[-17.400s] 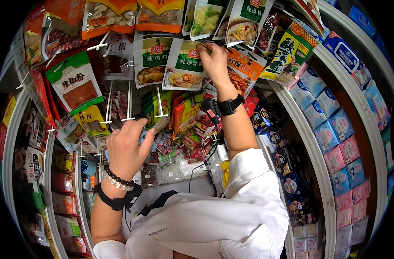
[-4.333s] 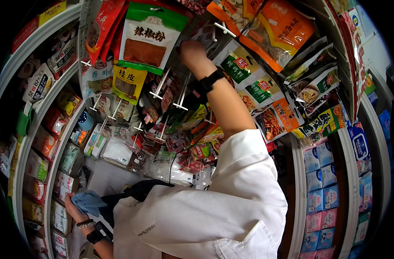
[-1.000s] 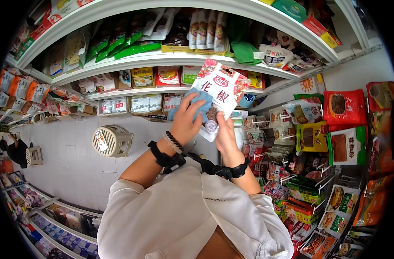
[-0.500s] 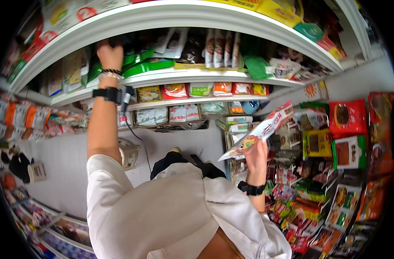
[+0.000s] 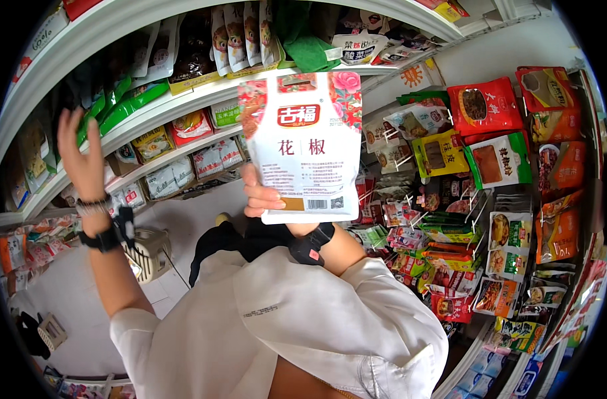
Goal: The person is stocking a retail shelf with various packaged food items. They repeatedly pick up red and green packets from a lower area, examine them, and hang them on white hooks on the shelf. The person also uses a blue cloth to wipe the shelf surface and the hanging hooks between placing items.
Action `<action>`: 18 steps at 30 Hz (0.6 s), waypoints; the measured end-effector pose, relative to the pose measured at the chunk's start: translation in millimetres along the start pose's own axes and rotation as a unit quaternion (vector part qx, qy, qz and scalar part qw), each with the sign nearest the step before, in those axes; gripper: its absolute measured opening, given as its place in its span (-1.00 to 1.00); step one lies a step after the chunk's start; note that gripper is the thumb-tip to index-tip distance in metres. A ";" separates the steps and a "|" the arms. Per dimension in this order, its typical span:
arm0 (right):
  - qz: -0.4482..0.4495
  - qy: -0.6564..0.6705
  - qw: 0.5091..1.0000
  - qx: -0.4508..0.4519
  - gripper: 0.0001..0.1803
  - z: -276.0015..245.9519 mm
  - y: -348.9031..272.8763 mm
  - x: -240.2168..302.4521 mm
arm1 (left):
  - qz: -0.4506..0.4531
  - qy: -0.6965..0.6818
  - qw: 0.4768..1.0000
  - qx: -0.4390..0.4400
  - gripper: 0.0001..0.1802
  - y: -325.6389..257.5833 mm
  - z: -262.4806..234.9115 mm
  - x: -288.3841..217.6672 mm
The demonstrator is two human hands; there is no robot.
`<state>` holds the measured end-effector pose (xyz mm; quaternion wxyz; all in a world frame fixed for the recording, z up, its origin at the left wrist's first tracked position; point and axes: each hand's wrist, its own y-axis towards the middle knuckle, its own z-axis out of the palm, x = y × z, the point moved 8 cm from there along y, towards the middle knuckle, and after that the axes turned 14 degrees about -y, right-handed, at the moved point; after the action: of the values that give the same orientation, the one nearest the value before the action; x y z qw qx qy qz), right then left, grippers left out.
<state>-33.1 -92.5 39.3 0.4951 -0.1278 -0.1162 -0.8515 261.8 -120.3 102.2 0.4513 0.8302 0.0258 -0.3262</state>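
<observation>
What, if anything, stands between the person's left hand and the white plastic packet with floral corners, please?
Nothing visible stands between the left hand and the packet, held in the right hand; the white shelf appears to lie behind.

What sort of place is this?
Probably a grocery shop: packaged goods crowd the white shelves, packets hang in rows at the person's right, and the right hand holds a white-and-red pouch.

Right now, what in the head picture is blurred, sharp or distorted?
In the head view, the bare left hand looks smeared; the flat white packet with red floral corners is crisp; the long white shelf edge bows with the fisheye, and the picture's corners fall to black.
</observation>
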 end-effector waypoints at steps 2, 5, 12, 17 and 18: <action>0.029 0.004 0.999 0.031 -0.30 2.4 3.9 -5.7 | -0.115 -0.123 0.984 0.053 -0.69 -51.7 8.5 -10.0; 0.057 0.023 0.994 0.087 -0.26 2.9 14.0 -14.3 | -0.306 -0.283 0.902 0.113 -0.75 -114.0 30.0 -40.1; 0.115 -0.021 0.989 0.090 -0.26 31.7 12.8 -20.2 | -0.250 -0.386 0.862 0.215 -0.70 -114.8 53.4 -144.3; 0.111 -0.100 0.989 0.009 -0.28 35.0 0.4 -9.7 | -0.244 -0.382 0.863 0.226 -0.69 -111.9 62.4 -164.8; 0.096 -0.125 0.987 0.011 -0.31 37.4 0.7 -3.3 | -0.244 -0.373 0.867 0.221 -0.69 -112.9 62.3 -165.1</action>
<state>-27.1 -77.9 73.5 0.5576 -0.2386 -0.1738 -0.7759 61.7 -59.8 89.1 0.1376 0.6922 -0.0153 -0.7083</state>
